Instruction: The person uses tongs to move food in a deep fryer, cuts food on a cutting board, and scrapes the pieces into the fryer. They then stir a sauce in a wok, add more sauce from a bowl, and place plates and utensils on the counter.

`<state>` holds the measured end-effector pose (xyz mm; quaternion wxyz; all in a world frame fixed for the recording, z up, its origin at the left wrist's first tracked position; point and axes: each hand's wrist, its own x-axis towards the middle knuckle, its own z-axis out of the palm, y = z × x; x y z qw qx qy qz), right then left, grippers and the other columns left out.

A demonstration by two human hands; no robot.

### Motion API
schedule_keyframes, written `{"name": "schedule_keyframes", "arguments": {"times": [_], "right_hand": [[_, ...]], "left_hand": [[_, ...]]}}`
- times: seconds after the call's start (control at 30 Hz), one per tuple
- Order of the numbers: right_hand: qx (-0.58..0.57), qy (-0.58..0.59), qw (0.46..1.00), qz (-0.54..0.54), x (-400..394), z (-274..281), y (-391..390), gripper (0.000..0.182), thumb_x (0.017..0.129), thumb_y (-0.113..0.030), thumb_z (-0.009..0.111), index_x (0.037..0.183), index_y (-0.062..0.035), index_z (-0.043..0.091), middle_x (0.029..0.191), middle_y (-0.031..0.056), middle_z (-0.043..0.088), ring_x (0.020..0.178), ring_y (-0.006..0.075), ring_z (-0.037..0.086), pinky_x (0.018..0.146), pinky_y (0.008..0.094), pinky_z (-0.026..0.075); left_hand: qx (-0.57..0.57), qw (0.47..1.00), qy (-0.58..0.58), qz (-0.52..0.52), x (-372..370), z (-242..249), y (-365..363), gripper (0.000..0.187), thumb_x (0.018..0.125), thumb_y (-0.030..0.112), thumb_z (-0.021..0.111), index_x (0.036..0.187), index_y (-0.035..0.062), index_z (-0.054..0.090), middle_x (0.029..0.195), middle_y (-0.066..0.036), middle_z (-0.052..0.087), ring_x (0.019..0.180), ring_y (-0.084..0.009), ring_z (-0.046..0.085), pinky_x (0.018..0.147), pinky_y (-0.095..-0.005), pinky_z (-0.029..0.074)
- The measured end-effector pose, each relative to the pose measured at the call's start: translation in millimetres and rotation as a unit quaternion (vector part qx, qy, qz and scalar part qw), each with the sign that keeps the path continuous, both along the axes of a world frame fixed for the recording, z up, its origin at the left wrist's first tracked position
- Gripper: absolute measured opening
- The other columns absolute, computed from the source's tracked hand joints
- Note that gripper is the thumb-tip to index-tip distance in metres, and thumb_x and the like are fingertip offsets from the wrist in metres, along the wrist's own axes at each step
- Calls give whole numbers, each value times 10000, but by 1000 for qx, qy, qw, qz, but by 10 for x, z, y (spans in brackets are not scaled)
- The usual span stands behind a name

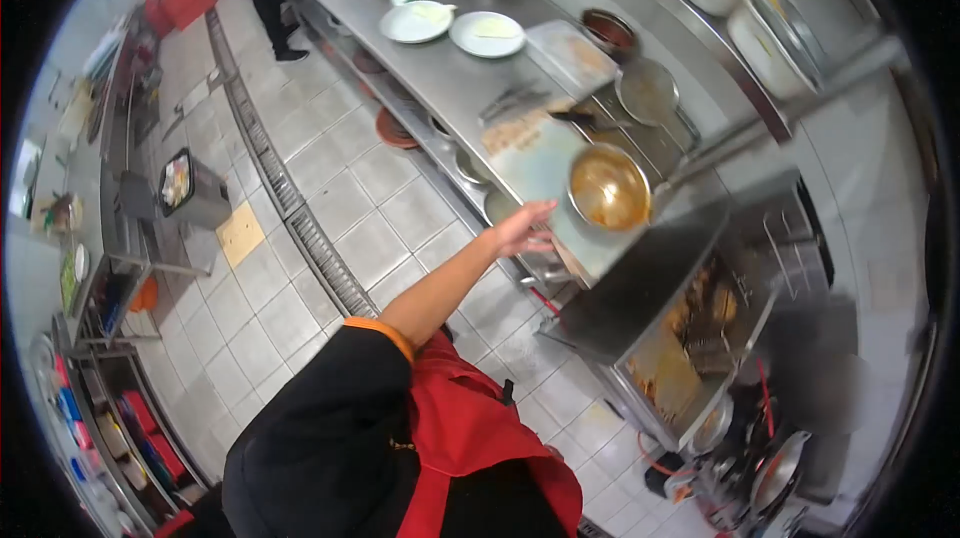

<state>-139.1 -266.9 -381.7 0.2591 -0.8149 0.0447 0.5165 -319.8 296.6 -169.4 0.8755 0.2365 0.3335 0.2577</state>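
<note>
My left hand reaches out over the front edge of the steel counter, its fingers apart and nothing in them. Just beyond it is a steel bowl with orange-brown sauce smeared inside. The bowl is at the right side of a pale, stained cutting board; the hand is close to the board's edge, apart from the bowl. A dark-handled utensil and metal tongs lie around the board's far side. My right hand is out of view.
Two white plates and a plastic container stand farther along the counter. A steel cooking unit with food scraps is on the right. A floor drain, a grey bin and another person's legs are left.
</note>
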Motion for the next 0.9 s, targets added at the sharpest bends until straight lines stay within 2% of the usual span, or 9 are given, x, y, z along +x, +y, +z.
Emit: {"name": "schedule_keyframes", "arguments": {"times": [0.13,0.17,0.2,0.23,0.33,0.47,0.57,0.63,0.9], "right_hand": [[7,-17,985,174,-45,686,2052,204,799,-215,545,955,-93,595,695,60,581,536,190,563,456,311,462],[86,-125,911,383,73,477,2460,209,784,-232,569,905,-66,608,646,46,582,521,172,558,476,306,455],[88,-139,924,345,-198,889,3123,182,788,-205,568,832,-33,609,600,39,569,491,141,528,469,299,430],[220,-124,885,390,-342,1034,3667,166,849,-177,492,943,-59,563,649,23,548,494,110,503,399,265,395],[291,55,904,308,-1108,1772,5291,192,865,-100,496,1037,-19,522,599,3,484,459,94,423,401,235,327],[311,212,878,297,-2090,2107,6928,264,871,-214,525,1057,-27,506,789,61,575,654,143,565,573,261,477],[356,281,847,279,-2680,2060,7880,431,876,-329,515,1134,2,420,992,189,556,872,261,578,742,359,487],[337,367,828,256,-3026,1945,8455,556,875,-408,495,1180,31,345,1025,236,540,875,292,576,744,384,489],[321,383,864,-56,-3932,1404,10081,764,873,-596,249,1164,103,346,1038,255,523,879,300,563,741,382,495]], "left_hand": [[-24,999,-34,22,-1499,-325,23,437,892,406,439,1209,108,401,1244,-119,438,1111,-277,474,920,-419,423],[-50,996,-29,69,-1922,-389,-45,392,895,374,433,1181,107,417,1244,-122,439,1110,-279,474,916,-419,425],[-59,991,-15,115,-2343,-540,-113,375,898,357,413,1179,110,420,1246,-130,445,1101,-278,481,913,-415,427],[-76,981,22,179,-2719,-669,-186,368,899,353,402,1181,117,420,1242,-133,449,1093,-276,485,909,-413,427],[-100,928,83,349,-3550,-682,-400,364,896,364,418,1169,124,422,1218,-125,461,1101,-280,472,884,-421,439],[-112,906,65,403,-4084,-716,-382,348,892,371,439,1146,132,433,1220,-120,459,1083,-284,488,882,-422,433],[-121,910,58,393,-4259,-730,-36,335,895,364,445,1141,136,454,1226,-109,456,1039,-279,520,847,-404,458],[-112,910,50,397,-4406,-737,355,332,894,357,451,1137,131,454,1223,-108,454,1036,-284,521,843,-399,461],[-106,905,172,374,-5490,-824,1376,387,895,329,441,1199,96,385,1238,-122,421,1106,-291,477,903,-399,430]]}}
